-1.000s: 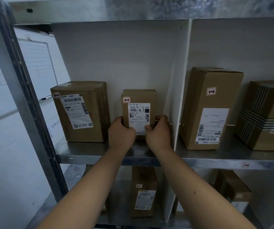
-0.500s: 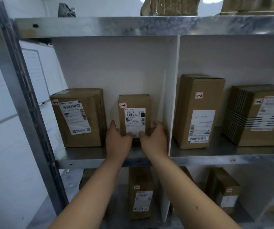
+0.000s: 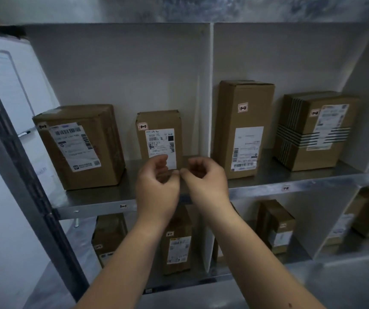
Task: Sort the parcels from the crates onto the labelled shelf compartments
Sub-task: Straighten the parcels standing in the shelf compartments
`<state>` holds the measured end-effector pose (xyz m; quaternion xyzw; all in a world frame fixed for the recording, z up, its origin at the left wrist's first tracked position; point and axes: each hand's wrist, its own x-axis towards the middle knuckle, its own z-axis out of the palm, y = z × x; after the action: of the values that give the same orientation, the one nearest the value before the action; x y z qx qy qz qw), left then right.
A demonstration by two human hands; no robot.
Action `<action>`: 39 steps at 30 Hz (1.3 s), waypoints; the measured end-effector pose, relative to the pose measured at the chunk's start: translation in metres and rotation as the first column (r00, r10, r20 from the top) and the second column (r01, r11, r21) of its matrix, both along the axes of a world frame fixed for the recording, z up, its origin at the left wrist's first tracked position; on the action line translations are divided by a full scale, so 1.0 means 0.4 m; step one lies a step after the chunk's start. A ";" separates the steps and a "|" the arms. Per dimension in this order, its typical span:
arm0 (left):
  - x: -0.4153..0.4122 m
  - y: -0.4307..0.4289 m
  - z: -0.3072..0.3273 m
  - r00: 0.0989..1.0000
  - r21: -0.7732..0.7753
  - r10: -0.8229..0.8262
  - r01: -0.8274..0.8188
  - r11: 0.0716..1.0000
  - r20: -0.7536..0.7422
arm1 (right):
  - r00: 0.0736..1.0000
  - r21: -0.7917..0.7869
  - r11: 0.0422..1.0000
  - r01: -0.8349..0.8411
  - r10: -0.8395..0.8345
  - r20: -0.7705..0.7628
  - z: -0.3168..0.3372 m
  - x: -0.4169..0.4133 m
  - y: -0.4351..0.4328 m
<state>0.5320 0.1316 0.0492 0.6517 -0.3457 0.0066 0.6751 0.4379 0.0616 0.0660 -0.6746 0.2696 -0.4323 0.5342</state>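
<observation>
Single head cam, close to the shelf (image 3: 103,202), faces fwd and slightly down; both forearms enter from bottom, upper and lower compartments in frame.

Bare strips of the grey steel shelf (image 3: 103,197) run between the large brown cardboard box (image 3: 78,148) near its left edge and the small upright brown cardboard parcel (image 3: 159,134), and between that parcel and the white divider panel (image 3: 210,90); tall headroom stands open above both.

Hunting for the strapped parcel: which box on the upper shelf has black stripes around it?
The rightmost box, right of the tall box; the other three are plain cardboard.
</observation>
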 end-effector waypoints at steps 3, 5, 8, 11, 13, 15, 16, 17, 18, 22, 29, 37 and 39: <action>-0.063 -0.019 0.011 1.000 -0.011 -0.016 0.016 1.000 0.006 | 0.999 0.018 1.000 0.006 -0.007 0.047 0.007 -0.067 -0.030; -0.109 -0.042 0.016 0.999 -0.016 -0.033 0.032 0.999 -0.005 | 0.997 0.028 0.999 0.020 -0.022 0.080 0.006 -0.117 -0.064; -0.174 -0.099 0.013 0.998 -0.002 -0.067 0.067 0.998 -0.014 | 0.990 0.020 0.998 0.064 -0.066 0.122 -0.005 -0.197 -0.143; -0.236 -0.169 0.009 0.995 0.039 -0.089 0.091 0.995 -0.043 | 0.986 0.048 0.993 0.107 -0.112 0.122 -0.016 -0.265 -0.248; -0.272 -0.219 0.008 0.996 0.084 -0.077 0.081 0.993 -0.049 | 0.986 0.054 0.991 0.122 -0.127 0.104 -0.022 -0.298 -0.320; -0.296 -0.268 0.008 0.997 0.107 -0.046 0.052 0.993 -0.060 | 0.990 0.037 0.992 0.123 -0.125 0.058 -0.030 -0.319 -0.383; -0.303 -0.289 0.006 0.998 0.117 -0.015 0.022 0.993 -0.062 | 0.993 0.023 0.993 0.120 -0.120 0.019 -0.033 -0.326 -0.408; -0.307 -0.308 0.002 0.998 0.128 0.031 -0.024 0.992 -0.056 | 0.994 0.007 0.994 0.107 -0.106 -0.025 -0.036 -0.327 -0.432; -0.304 -0.327 -0.004 0.996 0.147 0.084 -0.077 0.986 -0.042 | 0.994 -0.006 0.996 0.084 -0.085 -0.063 -0.037 -0.324 -0.454; -0.284 -0.385 -0.008 0.975 0.226 0.220 -0.211 0.951 -0.015 | 0.986 -0.055 0.998 -0.022 0.012 -0.167 -0.042 -0.287 -0.509; -0.259 -0.406 -0.022 0.983 0.223 0.181 -0.181 0.958 0.021 | 0.996 -0.158 0.984 -0.080 0.072 -0.055 -0.074 -0.241 -0.513; -0.209 -0.430 -0.035 0.971 0.265 0.193 -0.225 0.938 0.143 | 0.995 -0.223 0.975 -0.009 -0.013 -0.094 -0.067 -0.202 -0.528; -0.200 -0.440 -0.034 0.967 0.266 0.200 -0.237 0.934 0.158 | 0.993 -0.229 0.973 0.003 -0.029 -0.111 -0.065 -0.189 -0.538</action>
<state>0.4519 -0.0444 0.0358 0.7741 -0.3111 0.0742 0.5464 0.3622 -0.1537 0.0401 -0.7529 0.2536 -0.4255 0.4333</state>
